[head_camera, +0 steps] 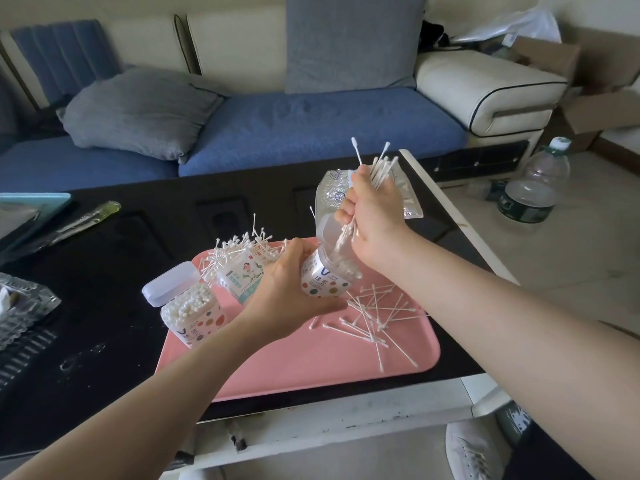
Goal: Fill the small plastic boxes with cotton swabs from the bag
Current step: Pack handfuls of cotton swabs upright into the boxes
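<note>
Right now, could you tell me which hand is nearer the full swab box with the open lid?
Left. The left hand grips a second box just right of the full box; the right hand holds swabs farther right, above the second box.

We're in somebody's living room here, no doubt about it. Straight beyond the fingers (346, 211) runs a sofa (311, 126) with blue seat cushions and a cream padded armrest (485, 91). A grey back cushion (349, 39) is propped upright, and a loose grey pillow (138, 112) slumps far to the left of the fingers. Under them sits a low, glossy black worktop (121, 271) with a white edge, real coffee-table stuff. Off to the right of the fingers, down on the pale floor (571, 271), stands a big clear water bottle (536, 188). Behind it are open cardboard boxes (602, 112). On the near side, below the fingers, a white sneaker (474, 452) rests on that same floor.
</note>
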